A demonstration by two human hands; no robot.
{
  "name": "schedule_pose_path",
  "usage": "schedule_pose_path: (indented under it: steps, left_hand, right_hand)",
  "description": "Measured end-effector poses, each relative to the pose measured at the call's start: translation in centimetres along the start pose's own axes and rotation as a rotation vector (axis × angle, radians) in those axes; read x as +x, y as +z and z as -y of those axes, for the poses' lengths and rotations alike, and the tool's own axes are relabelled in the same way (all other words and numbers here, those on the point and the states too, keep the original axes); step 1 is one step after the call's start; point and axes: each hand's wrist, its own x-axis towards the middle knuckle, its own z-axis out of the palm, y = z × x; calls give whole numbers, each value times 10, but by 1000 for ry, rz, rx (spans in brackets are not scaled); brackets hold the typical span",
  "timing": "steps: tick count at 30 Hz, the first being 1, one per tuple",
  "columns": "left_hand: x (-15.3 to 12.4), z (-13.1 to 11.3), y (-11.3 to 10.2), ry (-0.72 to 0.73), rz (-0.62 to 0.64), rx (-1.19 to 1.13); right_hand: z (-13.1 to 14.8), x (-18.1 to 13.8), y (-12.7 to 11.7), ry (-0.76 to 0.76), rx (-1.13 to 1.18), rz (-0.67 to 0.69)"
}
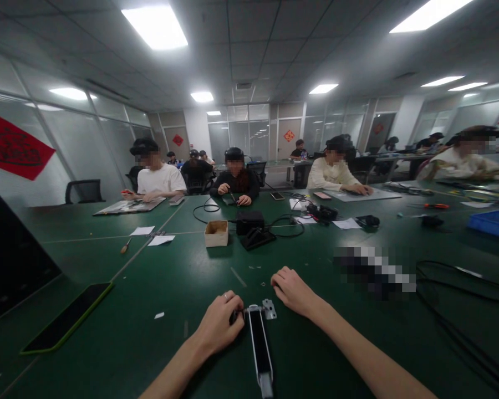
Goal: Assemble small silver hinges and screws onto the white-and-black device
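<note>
Hands at the near edge of the green table (108, 354), one either side of a long black bar (261, 349) with silver ends. Lies flat, long axis running almost straight away from the near edge toward the table's middle, far end between the two wrists, near end cut off at the bottom of the view. Left hand (221, 326): curled over the bar's far end from the left, fingers bent in and pressed together round something dark there, ring on one finger; touching the bar, so the nearer of the two. Right hand (294, 291): just beyond that same end and to its right, knuckles up, fingers folded loosely under against the table top, holding nothing that shows; cannot tell whether the hidden fingertips pinch anything small. Between right hand and bar end, a small silver bracket (269, 308) with holes, touching or just beside the bar's tip. A few tiny pale bits (263, 284), perhaps screws, just beyond the hands toward the middle. Toward the left edge, a dark phone in a green case (66, 321), well apart. Farther toward the middle, a small cardboard box (216, 233) beside a black unit (249, 221) with looping leads. Black cable (461, 310) along the right side; blue tray (494, 223) near the right edge. Other people seated along the far edge, busy over their own work.
</note>
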Motion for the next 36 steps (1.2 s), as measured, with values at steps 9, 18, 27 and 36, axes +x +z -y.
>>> schedule_pose_path:
  steps: [9,18,27,36]
  left_hand:
    - [1,2,1,17,8,2]
    - [2,0,0,23,7,10]
    - [2,-2,-2,2,10,8]
    - [1,-3,-1,-11,-5,16]
  right_hand:
    - [5,-19,-11,-32,180,14]
    - [-9,-19,-3,-129,36,-6]
    - [3,-5,4,-86,-48,-43]
    - [16,11,6,-69,-47,7]
